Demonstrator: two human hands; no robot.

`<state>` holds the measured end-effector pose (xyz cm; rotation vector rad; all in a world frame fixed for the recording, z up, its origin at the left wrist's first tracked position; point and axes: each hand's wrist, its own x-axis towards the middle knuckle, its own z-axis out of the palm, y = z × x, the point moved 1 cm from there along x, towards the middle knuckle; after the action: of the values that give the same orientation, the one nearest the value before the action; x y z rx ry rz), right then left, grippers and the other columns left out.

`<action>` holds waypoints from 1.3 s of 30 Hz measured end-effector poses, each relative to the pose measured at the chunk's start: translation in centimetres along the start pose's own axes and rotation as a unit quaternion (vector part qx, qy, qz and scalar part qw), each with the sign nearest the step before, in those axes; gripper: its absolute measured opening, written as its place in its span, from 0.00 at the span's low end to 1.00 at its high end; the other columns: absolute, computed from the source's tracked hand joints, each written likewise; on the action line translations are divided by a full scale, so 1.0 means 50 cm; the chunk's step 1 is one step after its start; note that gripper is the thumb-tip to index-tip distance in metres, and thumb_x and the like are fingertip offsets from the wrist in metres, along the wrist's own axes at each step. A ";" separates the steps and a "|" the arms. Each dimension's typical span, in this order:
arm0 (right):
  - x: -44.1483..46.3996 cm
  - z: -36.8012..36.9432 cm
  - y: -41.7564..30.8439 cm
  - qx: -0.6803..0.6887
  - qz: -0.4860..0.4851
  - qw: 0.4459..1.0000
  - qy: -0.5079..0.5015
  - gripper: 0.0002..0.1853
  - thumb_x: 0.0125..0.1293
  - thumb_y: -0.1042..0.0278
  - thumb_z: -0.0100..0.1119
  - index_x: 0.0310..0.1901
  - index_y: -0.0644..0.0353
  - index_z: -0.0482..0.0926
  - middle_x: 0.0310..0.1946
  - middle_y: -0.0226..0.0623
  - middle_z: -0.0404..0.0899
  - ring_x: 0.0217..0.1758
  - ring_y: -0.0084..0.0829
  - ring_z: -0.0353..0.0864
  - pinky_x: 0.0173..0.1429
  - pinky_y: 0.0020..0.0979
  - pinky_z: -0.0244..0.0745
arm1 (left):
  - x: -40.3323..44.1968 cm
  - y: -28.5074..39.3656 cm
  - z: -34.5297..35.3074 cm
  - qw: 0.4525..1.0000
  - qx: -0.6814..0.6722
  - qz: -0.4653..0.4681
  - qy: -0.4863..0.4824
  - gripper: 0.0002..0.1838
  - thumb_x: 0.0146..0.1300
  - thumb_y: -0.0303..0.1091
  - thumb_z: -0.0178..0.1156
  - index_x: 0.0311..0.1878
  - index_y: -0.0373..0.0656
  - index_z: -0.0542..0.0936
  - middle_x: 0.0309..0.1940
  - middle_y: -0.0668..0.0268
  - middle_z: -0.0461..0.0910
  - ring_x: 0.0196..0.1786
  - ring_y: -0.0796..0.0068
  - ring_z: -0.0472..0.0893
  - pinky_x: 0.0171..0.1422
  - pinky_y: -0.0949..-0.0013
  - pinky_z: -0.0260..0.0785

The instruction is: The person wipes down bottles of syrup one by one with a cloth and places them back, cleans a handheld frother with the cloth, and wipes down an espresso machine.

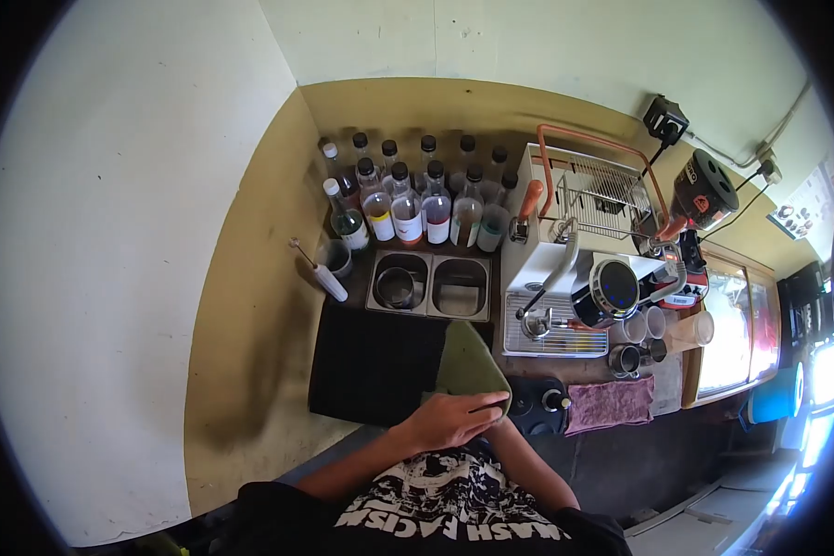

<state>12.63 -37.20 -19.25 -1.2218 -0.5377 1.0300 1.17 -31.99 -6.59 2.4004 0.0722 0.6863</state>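
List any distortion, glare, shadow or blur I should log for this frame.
Head view: strong wide-angle bowing, with dark corners; head view: glare washes out the glass-fronted case and the bright panes at far right; head view: a soft shadow falls on the tan wall at left; head view: the green cloth shows no obvious motion blur.

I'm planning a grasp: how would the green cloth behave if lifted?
The green cloth probably flops, since it looks like thin fabric. It is likely light, having little visible thickness. Rolling seems unlikely, given its flat, angular outline.
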 end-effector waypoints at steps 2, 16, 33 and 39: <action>0.023 0.016 -0.031 -0.032 -0.022 0.999 0.003 0.26 0.56 0.65 0.64 0.56 0.60 0.72 0.53 0.41 0.74 0.57 0.35 0.74 0.60 0.38 0.69 | -0.010 0.003 0.007 1.000 -0.008 0.021 0.013 0.10 0.57 0.33 0.65 0.42 0.47 0.78 0.58 0.69 0.76 0.36 0.71 0.84 0.34 0.71 0.79; -0.065 0.044 -0.260 -0.484 -0.306 0.819 -0.032 0.32 0.55 0.53 0.66 0.61 0.56 0.71 0.54 0.38 0.71 0.55 0.42 0.73 0.57 0.44 0.69 | 0.115 -0.099 -0.198 0.996 0.056 -0.026 0.063 0.09 0.56 0.31 0.68 0.40 0.43 0.81 0.41 0.62 0.82 0.43 0.62 0.82 0.48 0.64 0.75; -0.061 0.053 -0.211 -0.559 -0.293 0.772 -0.073 0.17 0.50 0.58 0.64 0.41 0.55 0.77 0.30 0.38 0.76 0.35 0.38 0.78 0.36 0.41 0.69 | 0.617 -0.510 -0.194 0.950 0.255 -0.177 -0.019 0.32 0.53 0.35 0.64 0.63 0.41 0.67 0.45 0.47 0.80 0.51 0.48 0.79 0.55 0.56 0.73; -0.062 0.020 -0.219 -0.545 -0.278 0.790 -0.039 0.19 0.50 0.59 0.65 0.43 0.57 0.75 0.32 0.38 0.76 0.36 0.37 0.78 0.38 0.40 0.70 | 0.668 -0.603 -0.125 0.923 0.238 -0.298 -0.058 0.38 0.48 0.26 0.59 0.66 0.41 0.61 0.49 0.40 0.77 0.56 0.44 0.76 0.60 0.54 0.70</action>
<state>14.21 -39.35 -8.16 -1.8304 -1.5898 0.1741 30.40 2.78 -4.99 2.6475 0.9763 0.2493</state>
